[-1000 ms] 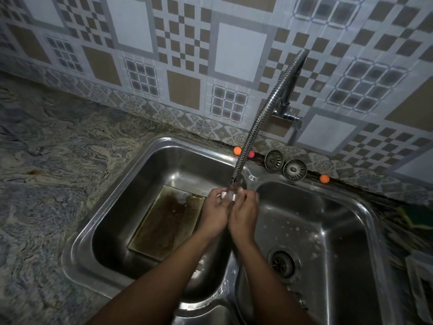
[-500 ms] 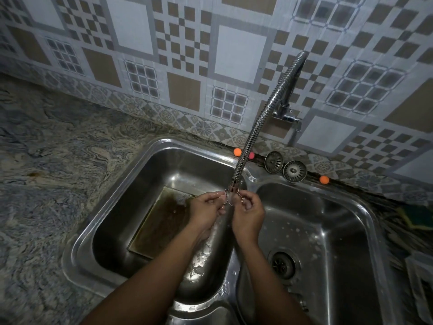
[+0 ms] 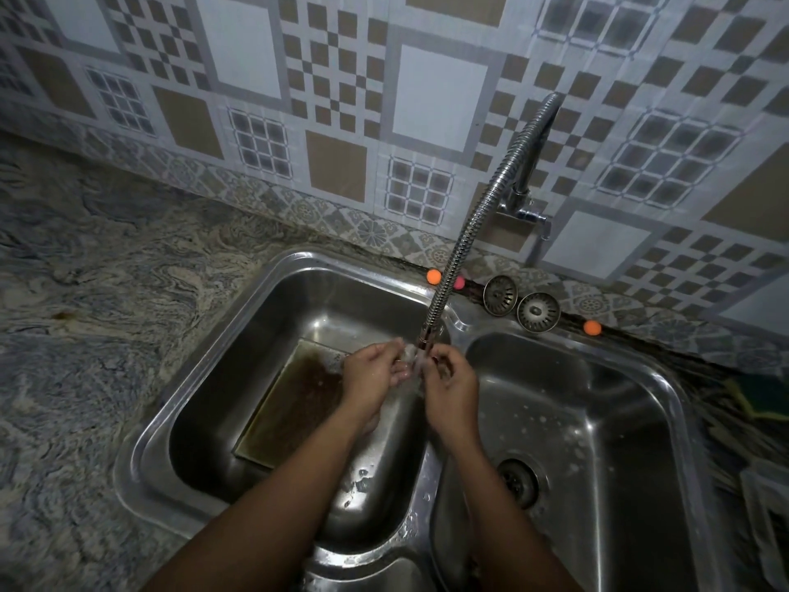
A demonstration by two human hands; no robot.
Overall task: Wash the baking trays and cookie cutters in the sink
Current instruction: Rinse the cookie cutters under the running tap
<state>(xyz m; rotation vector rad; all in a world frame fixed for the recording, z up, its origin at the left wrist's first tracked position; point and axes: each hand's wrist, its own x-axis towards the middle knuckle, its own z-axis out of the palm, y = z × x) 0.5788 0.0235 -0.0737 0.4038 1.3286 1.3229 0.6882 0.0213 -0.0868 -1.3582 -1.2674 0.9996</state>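
A dirty brown baking tray lies flat on the floor of the left sink basin. Above the divider between the basins, my left hand and my right hand meet under the tip of the flexible tap. Between their fingertips they pinch a small metal cookie cutter. Running water and motion blur it, so its shape is hard to make out. My forearms hide the near right corner of the tray.
The right basin holds only foam specks and a drain. Two metal strainers and small orange balls sit on the back ledge. Marbled counter lies left; a green sponge is at far right.
My hands parted slightly and turned the cutter under the tap; its wire outline showed half a second ago and is blurred by water now. The tray has not moved.
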